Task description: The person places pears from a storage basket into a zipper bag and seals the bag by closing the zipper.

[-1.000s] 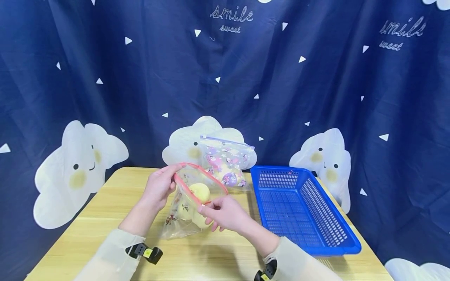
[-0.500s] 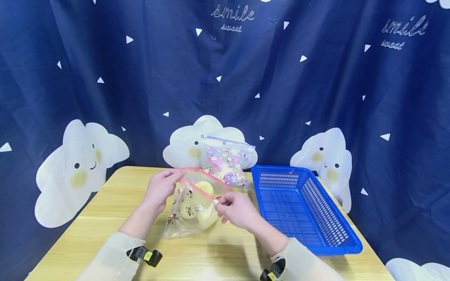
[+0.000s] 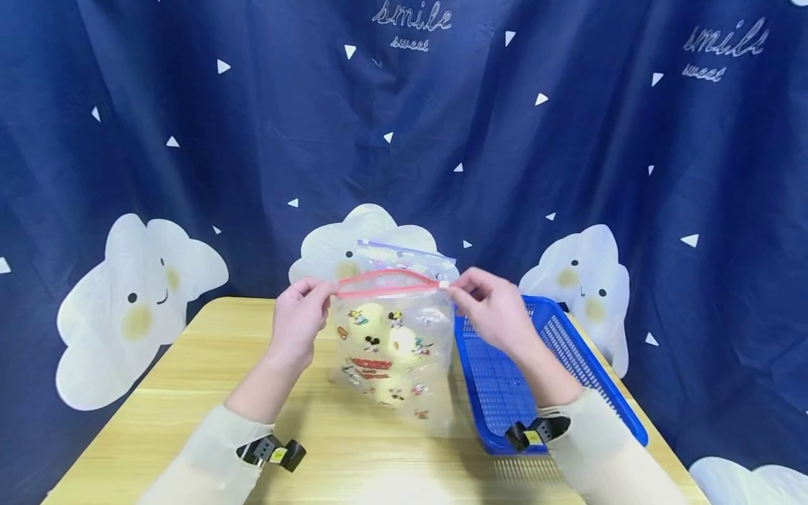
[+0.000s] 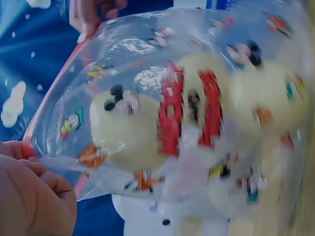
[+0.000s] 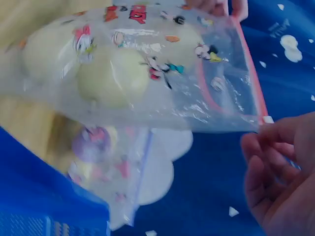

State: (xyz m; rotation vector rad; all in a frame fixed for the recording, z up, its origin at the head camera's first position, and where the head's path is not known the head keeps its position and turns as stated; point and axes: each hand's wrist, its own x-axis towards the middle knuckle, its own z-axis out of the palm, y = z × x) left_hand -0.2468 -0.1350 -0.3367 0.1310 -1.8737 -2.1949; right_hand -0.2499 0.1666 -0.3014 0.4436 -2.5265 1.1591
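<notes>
A clear zip bag with cartoon prints and a red zip strip hangs upright between both hands. Inside it are several pale yellow round fruits, blurred by the plastic, so I cannot tell their kind. My left hand pinches the left end of the red strip. My right hand pinches the right end, by the small white slider. Between the two ends the bag's mouth gapes a little. In the right wrist view the right thumb and forefinger meet at the bag's corner.
Behind the held bag stands a second zip bag with a purple strip and pink prints, mostly hidden in the head view. A blue plastic basket sits on the wooden table at the right, partly behind the right arm. A dark blue curtain hangs behind.
The bag has been lifted and turned from lying slanted to hanging upright. My right hand has moved up and right along with the slider corner, stretching the red strip level; its mouth is narrower.
</notes>
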